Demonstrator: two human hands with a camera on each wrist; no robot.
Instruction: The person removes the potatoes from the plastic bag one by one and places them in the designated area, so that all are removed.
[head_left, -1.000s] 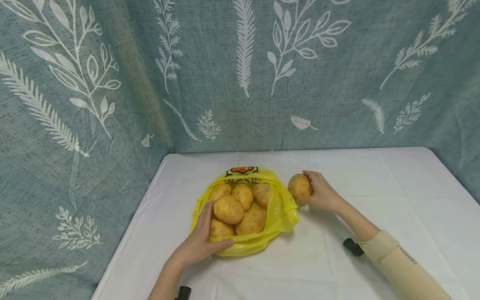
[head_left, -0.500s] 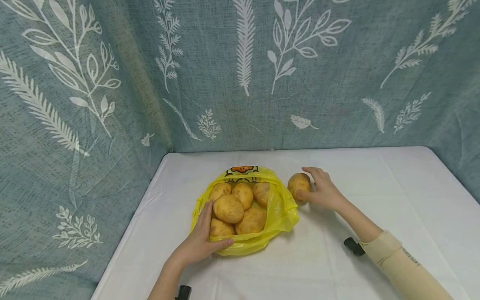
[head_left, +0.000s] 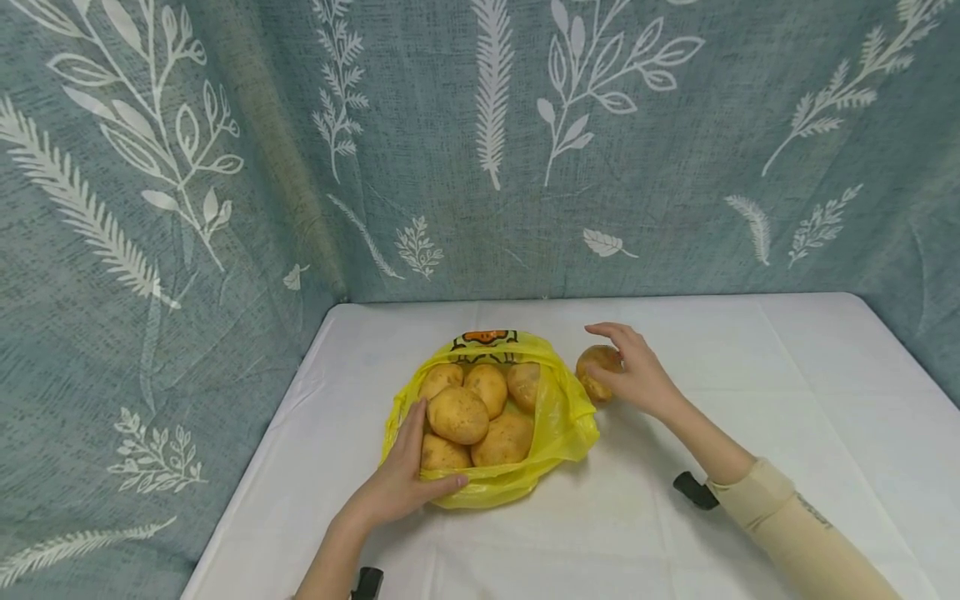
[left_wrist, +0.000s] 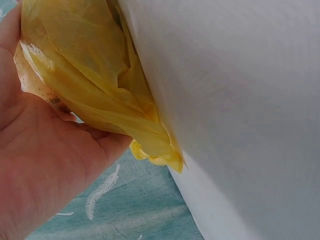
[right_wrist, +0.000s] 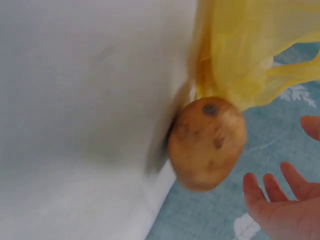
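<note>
A yellow plastic bag (head_left: 480, 492) lies on the white-covered table with its mouth gaping, and several potatoes (head_left: 459, 415) are inside. My left hand (head_left: 393, 482) holds the bag at its near left side, with the thumb across the front rim. In the left wrist view, the bag's plastic (left_wrist: 95, 95) lies against that hand. A single potato (right_wrist: 207, 145) rests on the table just right of the bag. Above and beside this potato is my right hand (head_left: 641, 379), fingers spread and holding nothing; in the right wrist view, its fingers are apart from the potato.
The table (head_left: 780, 400) has a white cloth over it. A blue-green curtain (head_left: 600, 150) with white leaf prints hangs behind and to the left. Small dark wrist devices (head_left: 696, 490) are worn on both arms.
My right hand has let go of the single potato, and its fingers have opened and moved up and left above it. The left hand and the bag have stayed put.
</note>
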